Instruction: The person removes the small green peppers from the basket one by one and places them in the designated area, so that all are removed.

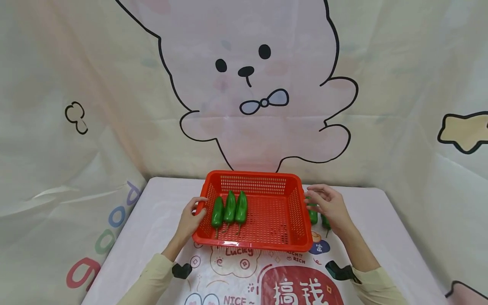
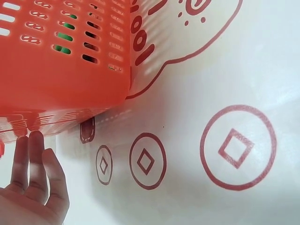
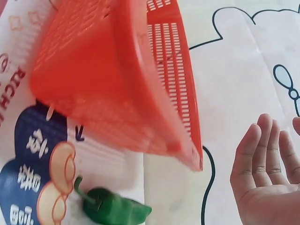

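A red plastic basket (image 1: pixel 263 245) with slotted walls stands on the table. Inside it, toward the left, lie three green chili peppers (image 1: pixel 230 207) side by side. My left hand (image 1: pixel 190 217) holds the basket's left rim; in the left wrist view, several fingers (image 2: pixel 36 164) touch its outer side. Just beyond the right rim hovers my right hand (image 1: pixel 328 206), its fingers apart and slightly bent, with nothing in them. Below that hand, partly hidden by it, green peppers (image 1: pixel 313 217) lie on the table; one pepper (image 3: pixel 115 206) shows in the right wrist view.
Under the basket is a white table cover (image 1: pixel 244 292) printed with cartoons and lettering. A cloth backdrop (image 1: pixel 259 140) with a large cartoon bear rises behind the table, and printed cloth walls (image 1: pixel 49 169) stand at both sides.
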`<act>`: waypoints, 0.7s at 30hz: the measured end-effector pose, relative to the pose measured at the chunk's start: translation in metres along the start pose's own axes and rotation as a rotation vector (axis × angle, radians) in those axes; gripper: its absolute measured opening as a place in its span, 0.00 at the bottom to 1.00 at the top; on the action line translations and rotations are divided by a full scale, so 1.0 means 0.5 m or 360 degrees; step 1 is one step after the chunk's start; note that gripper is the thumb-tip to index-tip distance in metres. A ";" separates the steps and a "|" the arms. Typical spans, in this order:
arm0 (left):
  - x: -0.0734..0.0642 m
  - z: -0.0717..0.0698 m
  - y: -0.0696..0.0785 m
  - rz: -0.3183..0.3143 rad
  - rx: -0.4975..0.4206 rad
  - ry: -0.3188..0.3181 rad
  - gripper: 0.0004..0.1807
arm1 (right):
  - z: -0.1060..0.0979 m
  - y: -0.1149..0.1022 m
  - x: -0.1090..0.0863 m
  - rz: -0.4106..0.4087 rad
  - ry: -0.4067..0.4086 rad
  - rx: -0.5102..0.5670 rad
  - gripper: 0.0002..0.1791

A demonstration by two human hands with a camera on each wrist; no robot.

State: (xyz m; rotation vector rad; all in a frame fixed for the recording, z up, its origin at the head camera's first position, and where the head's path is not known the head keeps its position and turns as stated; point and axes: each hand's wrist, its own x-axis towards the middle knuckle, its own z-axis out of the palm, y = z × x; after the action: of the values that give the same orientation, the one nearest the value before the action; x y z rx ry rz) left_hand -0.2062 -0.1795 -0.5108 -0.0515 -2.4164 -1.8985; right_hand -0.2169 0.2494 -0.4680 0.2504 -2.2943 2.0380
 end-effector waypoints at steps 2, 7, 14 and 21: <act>-0.002 0.000 0.003 -0.0005 0.0003 -0.0002 0.18 | 0.011 -0.002 0.005 0.0007 0.0001 0.0021 0.22; -0.003 0.000 0.006 -0.0036 0.0024 0.0002 0.18 | 0.038 -0.012 0.018 0.0011 -0.0028 0.0081 0.20; 0.020 0.004 -0.054 -0.0015 0.0000 0.0051 0.19 | 0.081 -0.030 0.041 0.0026 -0.0109 0.0206 0.17; 0.029 0.007 -0.080 -0.0007 0.0017 0.0081 0.18 | 0.133 -0.047 0.066 0.0061 -0.0179 0.0300 0.19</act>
State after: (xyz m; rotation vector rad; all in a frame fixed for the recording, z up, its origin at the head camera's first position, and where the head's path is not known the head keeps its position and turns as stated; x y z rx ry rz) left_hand -0.2236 -0.1860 -0.5491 0.0023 -2.3958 -1.8647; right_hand -0.2415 0.1784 -0.4481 0.3418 -2.1839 2.3189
